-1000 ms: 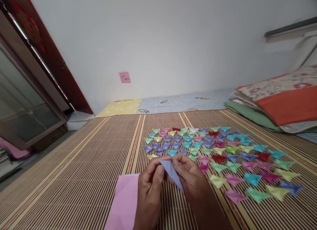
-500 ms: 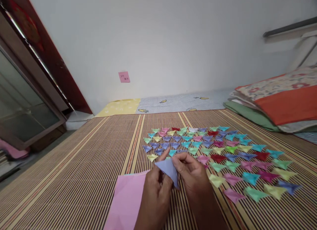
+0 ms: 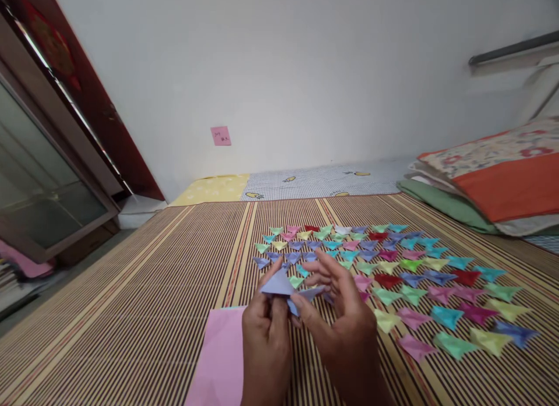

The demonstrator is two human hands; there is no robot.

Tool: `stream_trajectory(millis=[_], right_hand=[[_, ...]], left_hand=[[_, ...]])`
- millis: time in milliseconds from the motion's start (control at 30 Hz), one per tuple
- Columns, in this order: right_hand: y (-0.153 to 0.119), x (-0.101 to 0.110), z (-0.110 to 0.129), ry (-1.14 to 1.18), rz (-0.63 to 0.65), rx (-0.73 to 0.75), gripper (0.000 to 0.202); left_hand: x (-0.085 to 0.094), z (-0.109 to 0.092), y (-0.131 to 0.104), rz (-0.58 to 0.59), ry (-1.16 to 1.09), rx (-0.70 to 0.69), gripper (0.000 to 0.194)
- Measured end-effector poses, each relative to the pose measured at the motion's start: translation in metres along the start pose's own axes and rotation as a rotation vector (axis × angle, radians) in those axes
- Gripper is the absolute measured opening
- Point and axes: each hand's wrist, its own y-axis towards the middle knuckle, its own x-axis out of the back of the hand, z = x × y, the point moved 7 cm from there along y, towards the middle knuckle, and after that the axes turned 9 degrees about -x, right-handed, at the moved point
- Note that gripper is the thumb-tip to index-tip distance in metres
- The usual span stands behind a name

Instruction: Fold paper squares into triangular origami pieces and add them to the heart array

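A folded lavender paper piece (image 3: 278, 283) is pinched in my left hand (image 3: 267, 336), its pointed flap facing up and a second flap sticking out to the right. My right hand (image 3: 343, 316) is beside it, thumb tip at the paper's lower right side and the other fingers stretched apart. Some of the paper's underside is hidden by my fingers. Just past my hands lie rows of small folded paper pieces (image 3: 445, 317) in many colours. Left of my left wrist rests a stack of pink paper sheets (image 3: 218, 353), partly covered by that hand.
A striped mat (image 3: 131, 295) lies under everything. Folded bedding (image 3: 502, 190) is piled at the right, against the white wall (image 3: 279, 74). A pink note (image 3: 220, 136) is stuck on the wall. A glass-panelled cabinet (image 3: 39, 179) stands at the left edge.
The lavender paper has turned, its flap now pointing up with another flap spread to the right. My right fingers have opened out from their pinch on it.
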Motion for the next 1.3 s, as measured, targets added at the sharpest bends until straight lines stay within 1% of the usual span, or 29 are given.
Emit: stream_trajectory(millis=[33,67,133,167,200,233,300,367,400,500,633,767,833,900,1033,1133,1167,1233,1267,1300], right_hand=[[0.000,0.003,-0.001,0.000,-0.042,0.011,0.059],[0.000,0.007,0.000,-0.007,-0.096,0.041,0.055],[-0.003,0.013,0.006,-0.040,-0.190,0.129,0.030],[-0.004,0.014,0.010,-0.056,-0.205,0.180,0.018],[-0.006,0.012,0.016,-0.072,-0.187,0.231,0.013],[-0.008,0.009,0.021,-0.093,-0.140,0.278,0.014],[-0.011,-0.001,0.029,-0.145,-0.016,0.345,0.013],[-0.012,-0.007,0.031,-0.196,0.066,0.368,0.019],[-0.012,-0.008,0.031,-0.217,0.087,0.370,0.021],[-0.011,-0.011,0.029,-0.270,0.108,0.388,0.025],[-0.012,-0.010,0.026,-0.382,0.043,0.449,0.026],[-0.015,-0.011,0.019,-0.443,-0.006,0.470,0.020],[-0.016,-0.010,0.018,-0.435,-0.027,0.494,0.017],[-0.017,-0.010,0.017,-0.419,-0.046,0.507,0.017],[-0.014,-0.006,0.013,-0.352,-0.076,0.427,0.021],[-0.010,-0.004,0.009,-0.314,-0.052,0.335,0.023],[-0.010,-0.003,0.008,-0.308,-0.039,0.320,0.022],[-0.009,-0.002,0.009,-0.292,-0.037,0.321,0.020],[-0.009,-0.002,0.010,-0.283,-0.049,0.331,0.019],[-0.010,-0.001,0.011,-0.274,-0.066,0.337,0.019]], left_hand=[[-0.001,0.002,0.000,-0.009,-0.053,0.039,0.043],[-0.001,0.003,0.000,-0.018,-0.096,0.069,0.046],[-0.002,0.005,0.000,-0.036,-0.143,0.098,0.050],[-0.002,0.005,0.000,-0.045,-0.149,0.096,0.050],[-0.001,0.005,0.000,-0.052,-0.148,0.088,0.049],[-0.001,0.005,0.000,-0.054,-0.143,0.078,0.048],[-0.001,0.005,-0.001,-0.042,-0.129,0.059,0.044],[-0.002,0.003,-0.002,-0.018,-0.099,0.048,0.041],[-0.002,0.002,-0.002,-0.011,-0.082,0.046,0.040],[-0.002,-0.003,-0.003,-0.011,-0.051,0.043,0.039],[-0.009,-0.007,-0.005,0.001,-0.091,0.045,0.039],[-0.017,-0.003,-0.011,0.059,-0.058,0.068,0.042],[-0.017,0.000,-0.013,0.076,-0.011,0.078,0.042],[-0.016,0.000,-0.014,0.074,0.032,0.055,0.045],[-0.014,-0.007,-0.014,0.081,0.150,-0.066,0.050],[-0.017,-0.010,-0.016,0.123,0.226,-0.129,0.056],[-0.017,-0.010,-0.017,0.125,0.243,-0.137,0.060],[-0.014,-0.008,-0.018,0.083,0.272,-0.127,0.065],[-0.012,-0.007,-0.018,0.061,0.281,-0.119,0.066],[-0.012,-0.006,-0.018,0.063,0.284,-0.113,0.065]])
